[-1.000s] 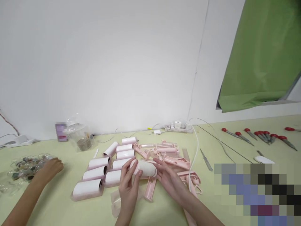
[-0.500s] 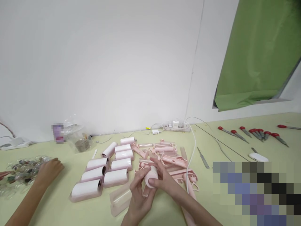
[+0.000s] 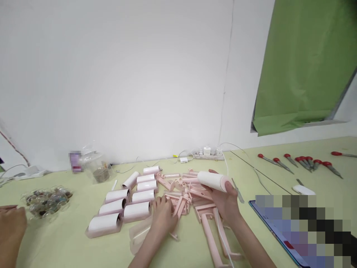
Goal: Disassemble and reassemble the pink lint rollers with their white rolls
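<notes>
My right hand [image 3: 224, 199] holds up a lint roller refill [image 3: 213, 180], a white sheet roll with a pink end, tilted above the pile. My left hand [image 3: 163, 214] is down at the near left side of the pile, fingers curled around a slim pink plastic handle [image 3: 182, 206]; the fingertips are partly hidden. Around it lie more pink handle parts [image 3: 200, 191] and clear covers. Beside the left wrist is a clear plastic cover [image 3: 139, 232]. Left of my hands, several white rolls [image 3: 104, 224] rest in pale pink covers, in rows.
Another person's hand [image 3: 12, 227] is at the far left, near a heap of small clear-wrapped items [image 3: 46, 201]. A plastic tub [image 3: 99, 169] and a power strip [image 3: 209, 154] stand by the wall. A white cable [image 3: 220, 230] crosses the pink handles. Right are a phone [image 3: 275, 232] and red-ended tools [image 3: 283, 165].
The roll, earlier between both hands, is now in my right hand alone, higher and further right. My left hand has let it go and moved to a pink handle. The other person's hand has moved left.
</notes>
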Action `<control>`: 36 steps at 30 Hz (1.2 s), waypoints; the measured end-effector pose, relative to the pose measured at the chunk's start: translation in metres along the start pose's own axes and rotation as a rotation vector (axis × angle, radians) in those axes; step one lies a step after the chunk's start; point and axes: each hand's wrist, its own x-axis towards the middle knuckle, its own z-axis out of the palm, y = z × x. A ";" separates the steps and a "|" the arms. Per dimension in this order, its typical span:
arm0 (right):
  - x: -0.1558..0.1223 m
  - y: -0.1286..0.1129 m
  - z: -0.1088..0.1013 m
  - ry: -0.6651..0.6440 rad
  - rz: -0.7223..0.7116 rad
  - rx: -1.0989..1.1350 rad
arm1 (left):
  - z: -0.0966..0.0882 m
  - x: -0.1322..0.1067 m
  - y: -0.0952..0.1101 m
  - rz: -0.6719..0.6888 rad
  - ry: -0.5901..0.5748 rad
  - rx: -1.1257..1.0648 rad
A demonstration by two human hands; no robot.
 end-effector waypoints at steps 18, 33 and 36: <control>-0.028 0.050 0.019 -0.618 -0.040 -0.502 | -0.012 -0.031 0.017 -0.217 -0.482 -1.806; -0.039 0.053 0.016 -0.597 0.127 -0.564 | 0.019 -0.030 0.002 -0.177 -0.074 -1.755; -0.041 0.060 0.015 -0.559 0.112 -0.513 | 0.019 -0.029 -0.004 -0.193 -0.063 -1.666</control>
